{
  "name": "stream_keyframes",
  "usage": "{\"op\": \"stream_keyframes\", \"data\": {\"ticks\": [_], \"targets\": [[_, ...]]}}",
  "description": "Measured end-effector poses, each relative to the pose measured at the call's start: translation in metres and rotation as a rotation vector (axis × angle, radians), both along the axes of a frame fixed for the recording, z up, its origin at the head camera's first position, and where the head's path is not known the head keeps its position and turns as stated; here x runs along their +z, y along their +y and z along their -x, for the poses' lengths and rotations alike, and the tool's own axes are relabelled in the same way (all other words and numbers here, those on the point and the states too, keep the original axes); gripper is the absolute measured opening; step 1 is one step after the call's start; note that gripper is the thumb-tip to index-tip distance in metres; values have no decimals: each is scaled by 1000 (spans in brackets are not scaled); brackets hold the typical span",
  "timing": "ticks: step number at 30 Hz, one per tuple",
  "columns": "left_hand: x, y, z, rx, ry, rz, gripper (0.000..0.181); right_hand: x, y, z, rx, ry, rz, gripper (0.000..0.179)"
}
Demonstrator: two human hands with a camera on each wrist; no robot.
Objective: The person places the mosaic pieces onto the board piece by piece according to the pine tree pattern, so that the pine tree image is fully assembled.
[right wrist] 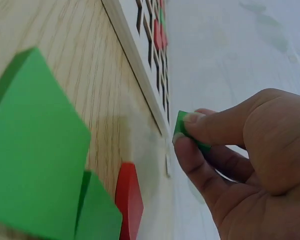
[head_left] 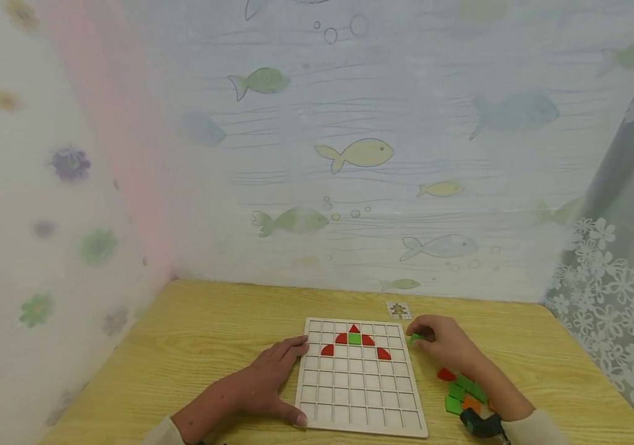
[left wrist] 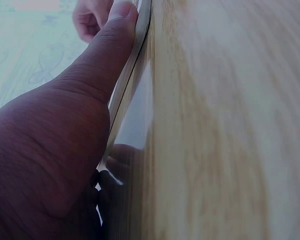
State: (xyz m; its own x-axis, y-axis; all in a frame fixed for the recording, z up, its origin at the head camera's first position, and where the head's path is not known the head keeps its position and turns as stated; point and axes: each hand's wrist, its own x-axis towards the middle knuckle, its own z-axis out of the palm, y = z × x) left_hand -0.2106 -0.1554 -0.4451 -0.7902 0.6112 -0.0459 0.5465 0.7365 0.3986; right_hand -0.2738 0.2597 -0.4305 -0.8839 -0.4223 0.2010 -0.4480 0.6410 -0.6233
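A pale wooden grid board (head_left: pixel 358 395) lies on the table. Near its top sit a red triangle tile (head_left: pixel 354 329), a green square tile (head_left: pixel 354 339) and several red tiles with one rounded corner, such as the one on the right (head_left: pixel 383 353). My left hand (head_left: pixel 265 383) rests along the board's left edge, fingers at the upper part and thumb at the lower corner. Just off the board's upper right side, my right hand (head_left: pixel 446 343) pinches a green tile (right wrist: pixel 181 122) between thumb and fingertips, raised above the table. The fingers cover part of that tile.
Loose green tiles (head_left: pixel 453 405), a red tile (head_left: pixel 446 374) and orange tiles (head_left: pixel 471 404) lie right of the board, partly under the right forearm. A small pattern card (head_left: pixel 398 310) lies behind the board. A fish-patterned curtain (head_left: pixel 361 247) stands at the table's back edge.
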Motion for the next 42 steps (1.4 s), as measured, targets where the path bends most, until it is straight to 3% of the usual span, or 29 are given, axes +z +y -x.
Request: {"op": "stream_keyframes", "data": {"ticks": [17,35,42], "targets": [[0,-1,-1,6,-11,-11,130,10,-45,1,148,2,66,8],[2,0,0,11,-27,2,130,8,-90,7,206,-44,90,7],[0,0,0,0,-20,-19,130,5,-105,9,237,-19,87,8]]}}
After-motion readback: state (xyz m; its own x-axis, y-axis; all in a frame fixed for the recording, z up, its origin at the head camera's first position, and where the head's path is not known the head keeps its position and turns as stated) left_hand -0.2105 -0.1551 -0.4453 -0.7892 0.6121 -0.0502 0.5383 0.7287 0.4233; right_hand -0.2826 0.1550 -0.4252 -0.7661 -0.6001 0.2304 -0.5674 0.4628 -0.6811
